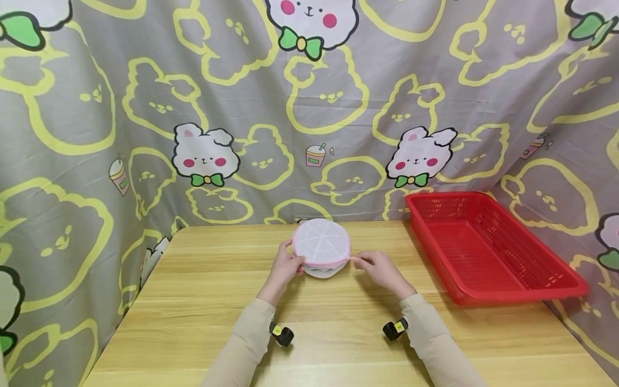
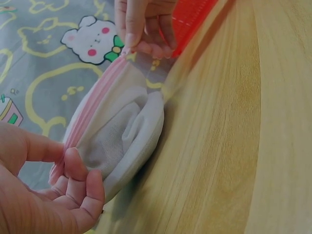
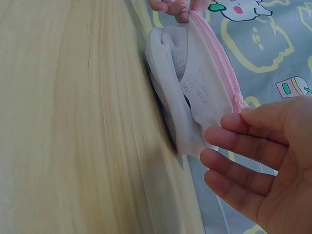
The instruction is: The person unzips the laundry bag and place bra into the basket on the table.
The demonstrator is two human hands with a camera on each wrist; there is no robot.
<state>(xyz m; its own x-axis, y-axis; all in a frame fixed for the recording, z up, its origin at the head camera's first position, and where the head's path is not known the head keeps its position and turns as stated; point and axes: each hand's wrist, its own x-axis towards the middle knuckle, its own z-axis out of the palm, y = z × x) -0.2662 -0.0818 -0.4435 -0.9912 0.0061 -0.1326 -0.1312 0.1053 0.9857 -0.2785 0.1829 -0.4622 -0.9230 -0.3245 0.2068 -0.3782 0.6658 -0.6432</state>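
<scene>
While pinching the bag (image 1: 322, 242) on the surface (image 1: 213, 279) between the left hand (image 1: 285, 266) at its rim (image 2: 90, 109) and the right hand (image 1: 382, 270) at its pull (image 3: 239, 101), with fingers (image 3: 246, 146) loosely curled, could jam the zip (image 3: 219, 53) by tugging with slack cloth (image 2: 112, 134) caught.

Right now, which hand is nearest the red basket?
The right hand: it is between the bag and the basket. The left hand grips the bag's other side.

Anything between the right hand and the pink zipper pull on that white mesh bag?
Nothing visible. The right hand pinches the pink zipper pull; the left hand holds the white mesh bag opposite, and the red basket stands apart to the right.
</scene>
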